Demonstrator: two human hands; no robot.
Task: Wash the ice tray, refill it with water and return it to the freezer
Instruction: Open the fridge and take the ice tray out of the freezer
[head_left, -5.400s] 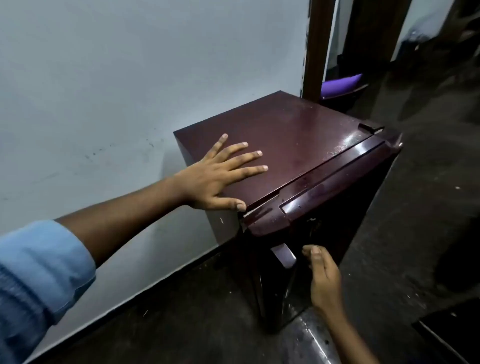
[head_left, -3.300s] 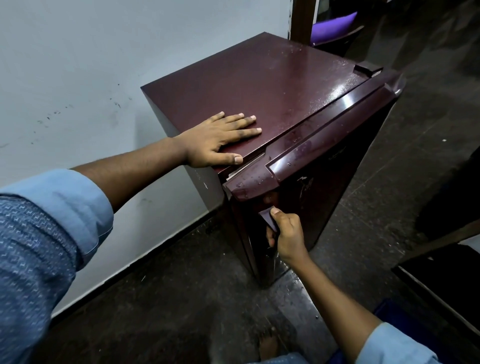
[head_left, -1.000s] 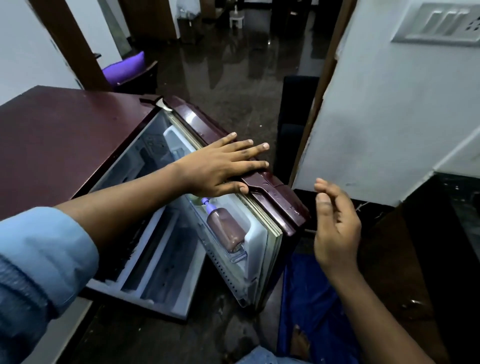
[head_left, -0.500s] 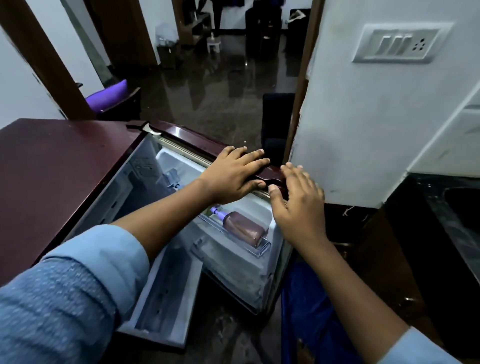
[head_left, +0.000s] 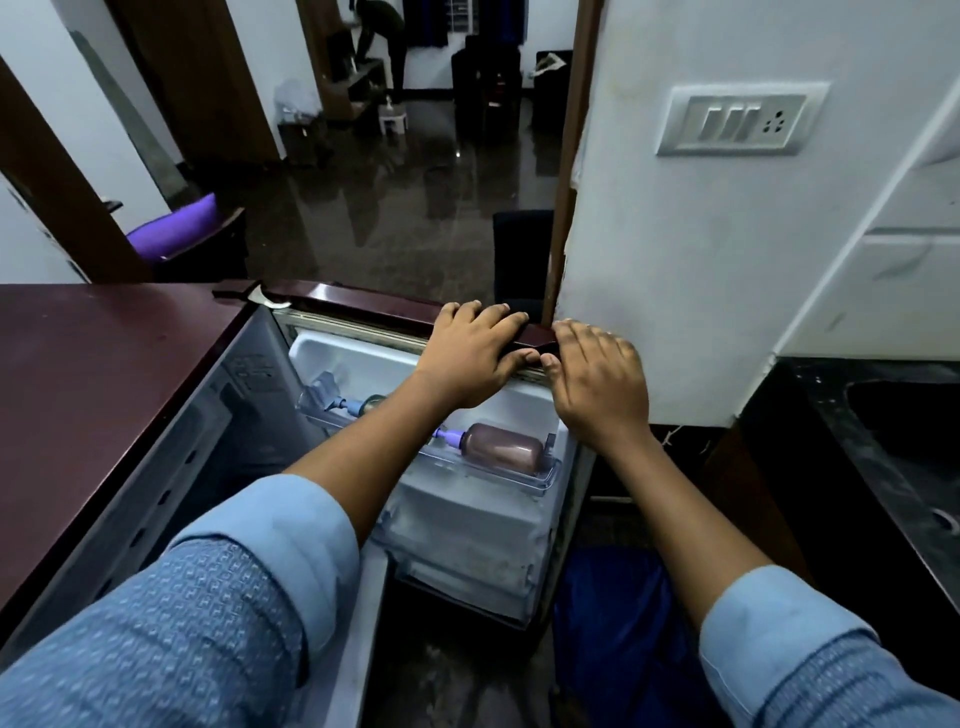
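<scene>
A small maroon fridge (head_left: 104, 389) stands at the left with its door (head_left: 358, 312) swung wide open toward the white wall. My left hand (head_left: 467, 358) grips the door's top edge, fingers over the top and thumb on the inner side. My right hand (head_left: 597, 384) holds the same edge at its outer corner, right beside the left. A brown bottle with a purple cap (head_left: 501, 447) lies in the door shelf. The fridge's inside is dark, and no ice tray shows.
A white wall (head_left: 675, 260) with a switch plate (head_left: 737, 124) stands just behind the door's end. A dark counter with a sink (head_left: 883, 441) is at the right. Something blue (head_left: 613, 623) lies on the floor. A person (head_left: 379, 41) bends in the far room.
The door went from closed to wide open. My left hand moved from the fridge top to the door's top edge. My right hand left the handle and joined it there.
</scene>
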